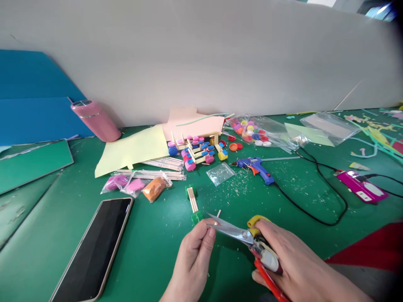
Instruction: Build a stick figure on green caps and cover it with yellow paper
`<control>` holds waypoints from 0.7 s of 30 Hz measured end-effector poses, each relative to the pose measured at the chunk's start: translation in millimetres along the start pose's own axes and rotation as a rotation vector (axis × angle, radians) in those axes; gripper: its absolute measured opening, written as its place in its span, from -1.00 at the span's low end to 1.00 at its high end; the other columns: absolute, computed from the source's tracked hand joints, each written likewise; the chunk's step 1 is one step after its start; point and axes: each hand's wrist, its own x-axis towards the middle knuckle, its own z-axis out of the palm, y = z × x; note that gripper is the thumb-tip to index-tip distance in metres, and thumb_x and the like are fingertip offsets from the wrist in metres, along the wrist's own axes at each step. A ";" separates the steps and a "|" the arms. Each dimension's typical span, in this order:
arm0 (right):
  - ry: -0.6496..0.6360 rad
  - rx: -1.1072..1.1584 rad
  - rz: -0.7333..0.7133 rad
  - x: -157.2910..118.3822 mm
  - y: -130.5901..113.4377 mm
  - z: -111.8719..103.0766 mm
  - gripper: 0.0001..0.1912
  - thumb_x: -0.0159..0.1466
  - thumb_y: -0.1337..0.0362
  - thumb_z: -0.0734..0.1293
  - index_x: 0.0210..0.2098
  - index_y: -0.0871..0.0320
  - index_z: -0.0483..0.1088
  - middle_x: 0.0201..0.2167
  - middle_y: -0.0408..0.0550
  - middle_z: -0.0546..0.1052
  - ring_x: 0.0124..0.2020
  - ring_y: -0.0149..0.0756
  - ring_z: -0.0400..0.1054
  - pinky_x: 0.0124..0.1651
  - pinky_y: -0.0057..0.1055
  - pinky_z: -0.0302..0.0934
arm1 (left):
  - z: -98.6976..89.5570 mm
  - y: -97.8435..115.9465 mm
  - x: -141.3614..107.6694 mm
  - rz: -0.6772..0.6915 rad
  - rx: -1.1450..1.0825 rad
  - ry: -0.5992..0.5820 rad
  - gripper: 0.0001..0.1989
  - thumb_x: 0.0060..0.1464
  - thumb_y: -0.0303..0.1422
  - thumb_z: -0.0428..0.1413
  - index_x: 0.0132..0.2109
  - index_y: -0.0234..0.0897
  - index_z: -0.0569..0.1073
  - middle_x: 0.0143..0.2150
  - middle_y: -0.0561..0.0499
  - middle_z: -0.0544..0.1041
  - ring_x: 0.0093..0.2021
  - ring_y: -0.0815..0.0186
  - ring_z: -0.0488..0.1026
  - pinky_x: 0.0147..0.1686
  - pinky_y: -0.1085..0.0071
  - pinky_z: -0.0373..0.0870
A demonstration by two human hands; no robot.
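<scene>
My right hand (283,247) grips a pair of scissors (234,232) with one yellow and one red handle loop, the blades slightly parted and pointing left. My left hand (197,253) is closed, thumb against forefinger, on a thin wooden stick that is mostly hidden; a pale end shows between the blades. A short bit of stick (219,213) appears just beyond the blades. Behind my left hand lies a small piece of pale sticks (193,200) joined to green parts at both ends.
A blue glue gun (256,167) lies with its cord running to a purple power strip (362,186). A phone (94,251) is at left, below bagged clay (154,188) and bundled sticks (151,174). Behind are colourful cap-and-stick pieces (197,153), bagged caps (250,128) and a pink tumbler (96,121).
</scene>
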 end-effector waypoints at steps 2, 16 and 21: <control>0.002 0.002 -0.004 0.6 -0.5 -0.1 -0.72 0.05 0.24 0.31 -0.30 0.10 0.14 -0.37 -0.07 0.36 -0.37 -0.19 0.26 -0.33 -0.30 0.15 | -0.2 -1.3 -0.4 0.046 0.024 -0.002 -0.82 0.15 -0.35 -0.06 -0.25 -0.26 0.43 -0.45 0.10 0.35 -0.47 0.44 0.20 -0.48 0.58 0.17; 0.046 0.008 -0.035 -0.5 -3.2 4.0 -0.72 0.06 0.26 0.29 -0.26 0.10 0.15 -0.39 -0.06 0.37 -0.38 -0.20 0.28 -0.33 -0.31 0.17 | -3.4 2.0 0.0 0.197 0.172 0.058 -0.84 0.10 -0.47 -0.02 -0.32 -0.26 0.45 -0.53 0.13 0.37 -0.57 0.47 0.18 -0.59 0.61 0.14; 0.033 0.007 -0.025 1.4 -5.7 2.5 -0.74 0.06 0.24 0.29 -0.30 0.11 0.14 -0.40 -0.07 0.37 -0.39 -0.21 0.29 -0.35 -0.32 0.16 | -4.8 3.0 0.3 0.221 0.187 0.050 -0.84 0.10 -0.47 -0.03 -0.33 -0.25 0.44 -0.50 0.11 0.41 -0.55 0.46 0.22 -0.57 0.60 0.16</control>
